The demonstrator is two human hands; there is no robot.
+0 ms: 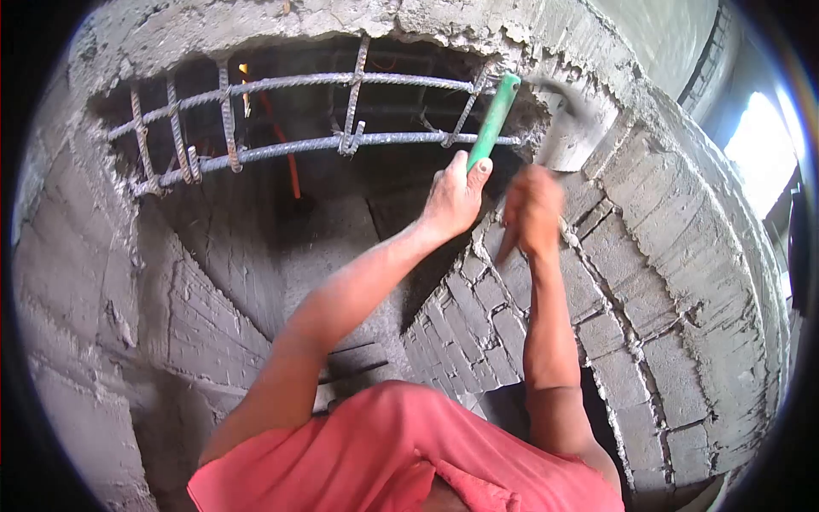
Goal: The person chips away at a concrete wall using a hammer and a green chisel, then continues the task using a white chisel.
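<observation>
My left hand (pixel 455 194) is closed around the lower end of a green rod (pixel 495 121), which looks like a chisel. Tilted slightly right, the rod has its upper end by the broken concrete at the opening's right edge. Just right of it, my right hand (pixel 534 209) grips a hammer (pixel 566 98). Motion smears the hammer's dark, curved head, which is close to the rod's top but apart from it. The handle end (pixel 507 246) pokes out below my right fist. Behind the rod run ribbed steel bars (pixel 316 143), crossed and tied together.
Rough concrete (pixel 256 34) borders the opening above. A curved wall of grey blocks with mortar joints (pixel 636 316) rises at right, and a plastered wall (pixel 72 282) stands at left. An orange strip (pixel 294 175) hangs inside the dark opening. Bright light enters at far right.
</observation>
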